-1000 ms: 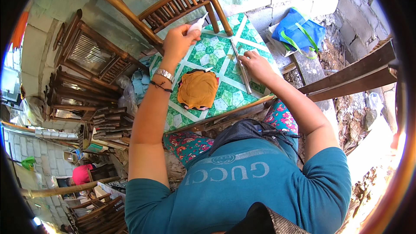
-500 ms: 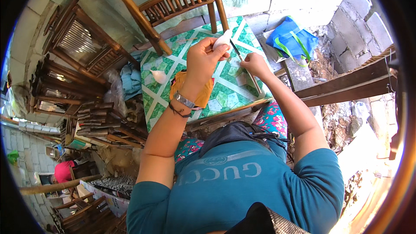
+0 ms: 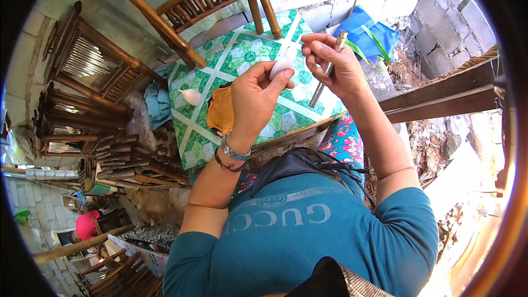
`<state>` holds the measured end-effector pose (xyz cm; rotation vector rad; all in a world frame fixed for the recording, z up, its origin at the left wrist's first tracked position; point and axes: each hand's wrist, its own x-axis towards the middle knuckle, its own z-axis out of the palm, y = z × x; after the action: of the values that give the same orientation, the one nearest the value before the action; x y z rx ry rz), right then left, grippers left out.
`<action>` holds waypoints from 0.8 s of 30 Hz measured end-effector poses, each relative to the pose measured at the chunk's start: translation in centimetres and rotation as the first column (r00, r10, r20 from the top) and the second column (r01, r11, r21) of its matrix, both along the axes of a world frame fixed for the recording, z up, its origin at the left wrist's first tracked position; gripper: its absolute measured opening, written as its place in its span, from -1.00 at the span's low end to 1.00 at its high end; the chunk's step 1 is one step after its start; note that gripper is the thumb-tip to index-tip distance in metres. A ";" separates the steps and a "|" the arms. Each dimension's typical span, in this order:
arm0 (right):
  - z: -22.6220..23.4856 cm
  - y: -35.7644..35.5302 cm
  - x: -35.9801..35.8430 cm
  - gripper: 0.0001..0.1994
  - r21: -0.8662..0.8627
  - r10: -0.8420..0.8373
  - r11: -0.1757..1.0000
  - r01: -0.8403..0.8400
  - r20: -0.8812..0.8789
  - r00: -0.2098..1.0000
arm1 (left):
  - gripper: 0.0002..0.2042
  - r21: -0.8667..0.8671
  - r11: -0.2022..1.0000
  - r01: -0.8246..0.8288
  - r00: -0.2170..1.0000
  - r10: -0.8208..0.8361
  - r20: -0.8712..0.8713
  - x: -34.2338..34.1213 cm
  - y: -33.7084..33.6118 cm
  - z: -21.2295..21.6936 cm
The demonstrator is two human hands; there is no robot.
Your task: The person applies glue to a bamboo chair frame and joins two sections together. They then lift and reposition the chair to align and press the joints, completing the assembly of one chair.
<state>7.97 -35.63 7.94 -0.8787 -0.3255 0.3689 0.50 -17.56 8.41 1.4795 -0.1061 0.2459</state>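
My left hand (image 3: 257, 96) pinches a small white teardrop-shaped piece (image 3: 282, 66) between thumb and fingers, above the table. My right hand (image 3: 336, 66), just to its right, holds a slim metal hand tool (image 3: 330, 69). The tool has a silvery rod-like handle and a thin, dark, pointed shaft slanting up and away; I cannot tell its exact kind. Tool and white piece are apart. A second white piece (image 3: 191, 97) with a pointed tip lies on the table's left side. Beside it is a folded orange cloth (image 3: 220, 109), partly behind my left hand.
The table (image 3: 193, 137) has a green and white patterned cover. A bamboo chair (image 3: 206, 1) stands at its far edge. Bamboo furniture (image 3: 88, 49) and stacked slats (image 3: 129, 157) fill the left. A blue bag (image 3: 374, 38) sits far right; a person (image 3: 88, 224) in red is lower left.
My right hand has lifted the tool off the table; its pointed end now slants up and away. My left hand still holds the white piece. The whole view has shifted slightly.
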 end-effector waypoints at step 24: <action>-1.0 4.5 -1.1 -0.83 -0.293 -0.124 0.946 0.139 0.068 0.990 | -0.71 0.111 0.994 -0.016 0.989 0.032 -0.143 -1.0 1.3 -1.9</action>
<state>6.90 -31.12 6.92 -1.2006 -0.2574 0.2760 -0.45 -16.30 6.53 1.6034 0.0155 0.1531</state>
